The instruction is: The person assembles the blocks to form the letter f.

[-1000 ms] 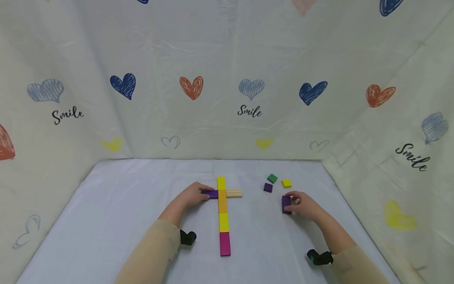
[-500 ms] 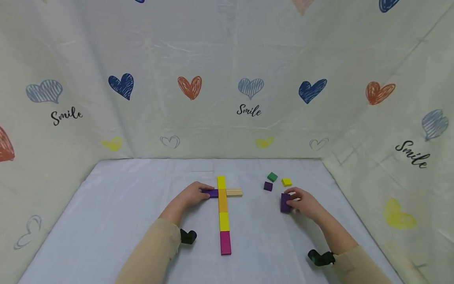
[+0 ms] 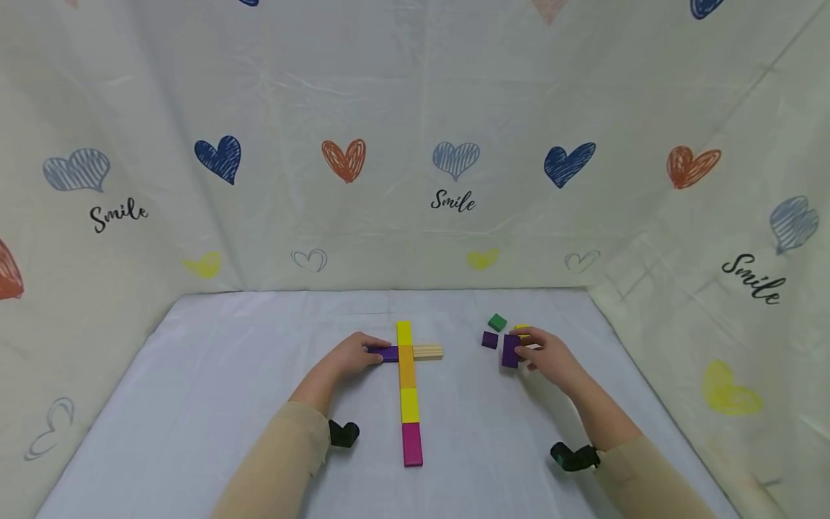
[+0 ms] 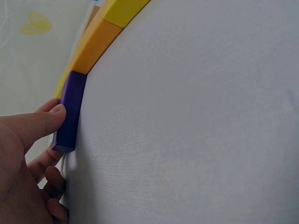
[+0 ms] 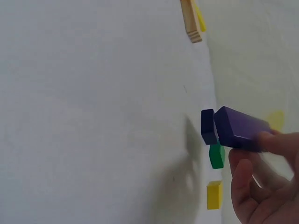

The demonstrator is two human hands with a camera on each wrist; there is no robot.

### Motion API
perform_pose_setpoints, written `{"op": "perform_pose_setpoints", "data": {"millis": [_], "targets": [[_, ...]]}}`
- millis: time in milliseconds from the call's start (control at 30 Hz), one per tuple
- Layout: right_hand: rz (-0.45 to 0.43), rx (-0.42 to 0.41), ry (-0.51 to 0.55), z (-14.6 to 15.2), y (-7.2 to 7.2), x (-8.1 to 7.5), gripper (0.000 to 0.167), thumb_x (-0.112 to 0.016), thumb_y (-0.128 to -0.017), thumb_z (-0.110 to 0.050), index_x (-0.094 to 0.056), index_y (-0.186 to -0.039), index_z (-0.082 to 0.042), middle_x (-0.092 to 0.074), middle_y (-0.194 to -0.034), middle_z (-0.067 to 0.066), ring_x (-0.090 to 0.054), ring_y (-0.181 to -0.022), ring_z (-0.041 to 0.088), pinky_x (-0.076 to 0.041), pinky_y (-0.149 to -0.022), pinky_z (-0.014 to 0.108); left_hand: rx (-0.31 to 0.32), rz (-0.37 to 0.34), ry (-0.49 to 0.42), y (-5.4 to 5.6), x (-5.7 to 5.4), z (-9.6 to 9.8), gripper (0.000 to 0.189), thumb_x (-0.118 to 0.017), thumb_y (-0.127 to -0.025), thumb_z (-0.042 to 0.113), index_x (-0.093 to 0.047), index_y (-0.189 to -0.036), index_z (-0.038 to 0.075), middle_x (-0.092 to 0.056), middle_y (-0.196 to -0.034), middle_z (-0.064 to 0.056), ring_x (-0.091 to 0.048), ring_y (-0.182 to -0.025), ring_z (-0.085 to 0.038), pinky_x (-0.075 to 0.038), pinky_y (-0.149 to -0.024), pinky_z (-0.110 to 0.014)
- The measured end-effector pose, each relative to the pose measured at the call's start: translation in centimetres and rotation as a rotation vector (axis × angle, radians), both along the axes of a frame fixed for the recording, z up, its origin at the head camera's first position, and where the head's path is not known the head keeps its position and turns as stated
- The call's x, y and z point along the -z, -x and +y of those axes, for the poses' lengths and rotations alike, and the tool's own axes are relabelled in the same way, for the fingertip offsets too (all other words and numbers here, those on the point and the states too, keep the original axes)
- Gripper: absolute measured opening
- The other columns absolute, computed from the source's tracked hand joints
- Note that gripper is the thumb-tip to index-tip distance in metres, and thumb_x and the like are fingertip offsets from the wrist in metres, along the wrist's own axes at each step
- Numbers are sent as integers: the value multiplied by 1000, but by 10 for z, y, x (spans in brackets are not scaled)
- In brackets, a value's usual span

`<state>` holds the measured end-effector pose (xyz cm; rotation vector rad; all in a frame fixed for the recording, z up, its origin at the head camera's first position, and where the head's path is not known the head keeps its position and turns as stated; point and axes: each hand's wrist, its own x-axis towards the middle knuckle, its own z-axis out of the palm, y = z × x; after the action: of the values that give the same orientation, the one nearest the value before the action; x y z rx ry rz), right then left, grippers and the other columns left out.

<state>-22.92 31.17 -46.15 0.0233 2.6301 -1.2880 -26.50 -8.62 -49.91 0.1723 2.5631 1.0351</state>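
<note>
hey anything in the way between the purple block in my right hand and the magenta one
Nothing visible: the head view shows only white cloth between the held purple block and the magenta block. The small purple block lies farther back, off that path.

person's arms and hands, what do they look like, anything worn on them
Both arms wear plain beige long sleeves, the left sleeve and the right sleeve ending near the wrist. A small black device sticks out by each cuff, one left, one right. The left hand and right hand are ungloved, with no rings visible.
</note>
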Motion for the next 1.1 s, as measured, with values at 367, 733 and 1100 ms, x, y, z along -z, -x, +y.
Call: {"op": "perform_pose_setpoints", "data": {"millis": [367,733,1100], "targets": [[63,-7,72,-26,22,-11,37,-59,-100,-14,-56,-137,-9,-57,-130,22,-64,-102,28,-57,-80,39,-1,9,-2,0,1,0,30,-66,-96,21,-71,-124,29,-56,-131,-9,-50,-121,-29,-39,-108,-53],[25,13,117,-59,49,-11,38,-59,-100,-15,-57,-138,-16,-57,-131,17,-64,-101,26,-56,-82,36,5,16,-7,1,3,-1,29,-66,-96,19,-72,-123,27,-56,-130,-10,-50,-119,-30,-39,-108,-52],[37,-46,142,-98,79,-12,38,-58,-100,-11,-57,-138,-15,-60,-129,18,-66,-101,27,-57,-82,36,14,8,-19,3,5,-3,29,-66,-96,20,-72,-123,28,-56,-131,-10,-50,-121,-29,-38,-109,-52]]}}
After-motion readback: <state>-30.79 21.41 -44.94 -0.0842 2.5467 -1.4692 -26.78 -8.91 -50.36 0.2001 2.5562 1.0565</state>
